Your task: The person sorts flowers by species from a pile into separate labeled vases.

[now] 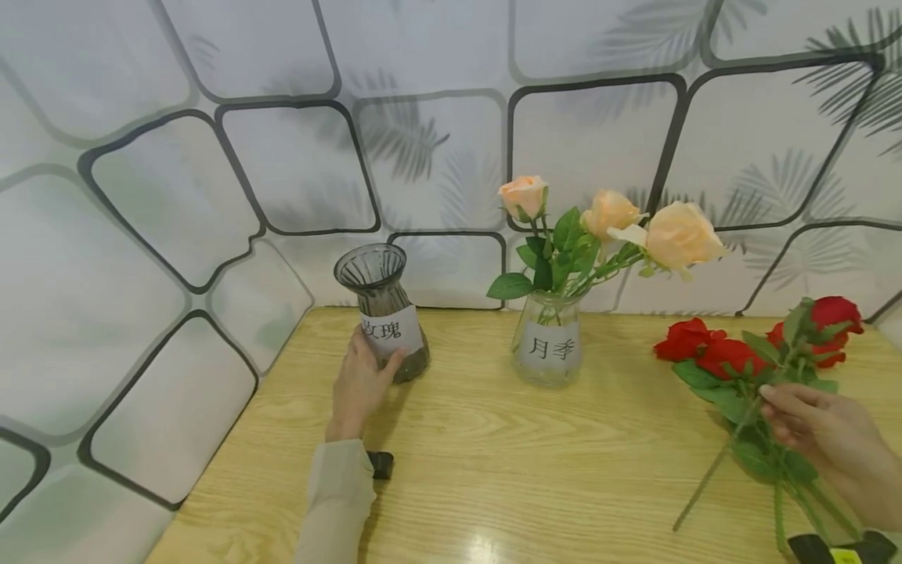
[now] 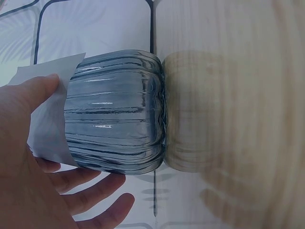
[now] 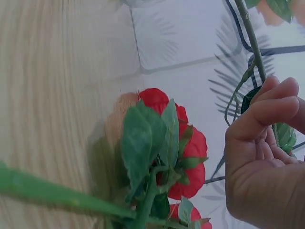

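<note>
Nearest you, in the lower right of the frame, your right hand (image 1: 831, 439) pinches the bare stem (image 1: 712, 478) of a red rose, fingers and thumb closed on it just under the leaves. The cut end slants down toward the bottom of the frame. Expect this flower to be very light, the stem stiff yet a little springy if it is artificial, as it seems; the bare stretch is your best hold, since the petals and leaves would likely crush or snag.

Just beyond that hand, more red roses (image 1: 733, 359) lie on the desk (image 1: 493, 454), their leaves overlapping, so one could drag another along.

Left of the frame's centre, your left hand (image 1: 362, 384) holds the grey glass vase (image 1: 386, 299) low on its body: the thumb lies over the white label (image 1: 395, 332), the other fingers spread round the opposite side. Its base rests on the desk. Judge it heavier than the flowers, rigid, smooth and breakable; the ribs may help your grip, but the paper could slide or wrinkle. Low round the body is the steadier hold.

Farther back, right of centre, stands a clear glass vase (image 1: 548, 377) with peach roses (image 1: 683, 235), near the patterned wall (image 1: 437, 188).
</note>
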### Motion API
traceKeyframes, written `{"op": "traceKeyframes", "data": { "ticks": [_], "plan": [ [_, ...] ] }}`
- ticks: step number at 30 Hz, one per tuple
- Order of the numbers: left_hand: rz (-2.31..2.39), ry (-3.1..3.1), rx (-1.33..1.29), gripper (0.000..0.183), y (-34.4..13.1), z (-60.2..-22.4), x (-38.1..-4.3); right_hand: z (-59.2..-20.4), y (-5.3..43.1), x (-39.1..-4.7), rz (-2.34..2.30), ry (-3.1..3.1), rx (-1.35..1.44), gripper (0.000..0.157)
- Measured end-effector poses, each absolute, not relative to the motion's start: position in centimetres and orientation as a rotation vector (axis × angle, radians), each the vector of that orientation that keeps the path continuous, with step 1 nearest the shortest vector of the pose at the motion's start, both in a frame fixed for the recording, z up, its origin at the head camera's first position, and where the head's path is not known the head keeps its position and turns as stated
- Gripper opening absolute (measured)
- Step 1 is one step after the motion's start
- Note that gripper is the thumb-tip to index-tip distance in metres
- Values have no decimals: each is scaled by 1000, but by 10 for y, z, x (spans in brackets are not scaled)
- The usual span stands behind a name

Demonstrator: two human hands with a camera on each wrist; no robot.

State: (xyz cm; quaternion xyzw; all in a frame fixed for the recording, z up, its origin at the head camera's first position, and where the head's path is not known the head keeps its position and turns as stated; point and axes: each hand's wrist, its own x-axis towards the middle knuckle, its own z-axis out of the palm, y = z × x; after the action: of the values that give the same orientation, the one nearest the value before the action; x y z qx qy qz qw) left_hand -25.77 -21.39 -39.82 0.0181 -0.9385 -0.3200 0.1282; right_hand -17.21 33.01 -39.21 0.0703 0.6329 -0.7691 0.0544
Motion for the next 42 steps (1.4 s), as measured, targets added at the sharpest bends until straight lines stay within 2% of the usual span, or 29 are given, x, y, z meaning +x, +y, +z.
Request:
{"op": "traceKeyframes", "data": {
  "ticks": [9,26,42],
  "plan": [
    [-932,-2733,64,88,-212,-396,-258,-387,315,-174,-2338,1939,173,15],
    [-939,-2736,74,88,-212,-396,-258,-382,286,-174,-2422,1818,-103,16],
    [-934,-2738,81,88,-213,-397,-257,-375,255,-171,-2439,1799,-193,26]
  ]
}}
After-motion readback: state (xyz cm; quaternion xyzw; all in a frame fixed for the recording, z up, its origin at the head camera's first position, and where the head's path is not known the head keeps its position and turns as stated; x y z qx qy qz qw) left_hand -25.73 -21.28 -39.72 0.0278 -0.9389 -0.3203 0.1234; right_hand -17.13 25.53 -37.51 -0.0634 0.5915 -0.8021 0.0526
